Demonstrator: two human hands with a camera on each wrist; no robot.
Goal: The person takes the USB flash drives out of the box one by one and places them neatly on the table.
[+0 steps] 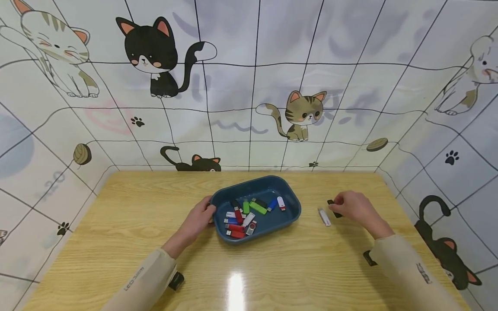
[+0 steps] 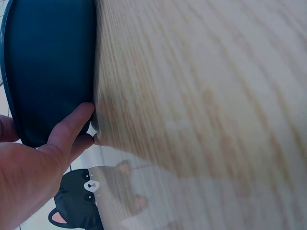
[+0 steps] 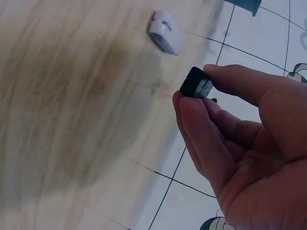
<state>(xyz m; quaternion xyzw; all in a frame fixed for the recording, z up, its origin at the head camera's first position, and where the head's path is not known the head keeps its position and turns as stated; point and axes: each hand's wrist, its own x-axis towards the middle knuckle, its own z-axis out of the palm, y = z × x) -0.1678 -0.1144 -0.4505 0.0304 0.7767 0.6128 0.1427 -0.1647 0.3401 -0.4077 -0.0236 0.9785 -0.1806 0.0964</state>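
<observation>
A dark blue plastic tray [image 1: 268,229] stands on the table with several USB sticks in it, red, green, blue, white and black. My left hand [image 1: 199,215] grips the tray's left end. In the left wrist view, its fingers [image 2: 72,125] lie against the outer wall and part of the thumb shows at the rim. Right of the tray, my right hand [image 1: 355,207] pinches a black USB stick [image 3: 193,82] between thumb and fingers. On the table just left of that hand lies a white USB stick [image 1: 324,217].
The light wooden table [image 1: 136,207] meets a tiled backdrop with cartoon cats [image 1: 157,56] behind it and on both sides. A dark strap piece [image 1: 176,280] shows at the left wrist, and another [image 1: 369,258] at the right wrist.
</observation>
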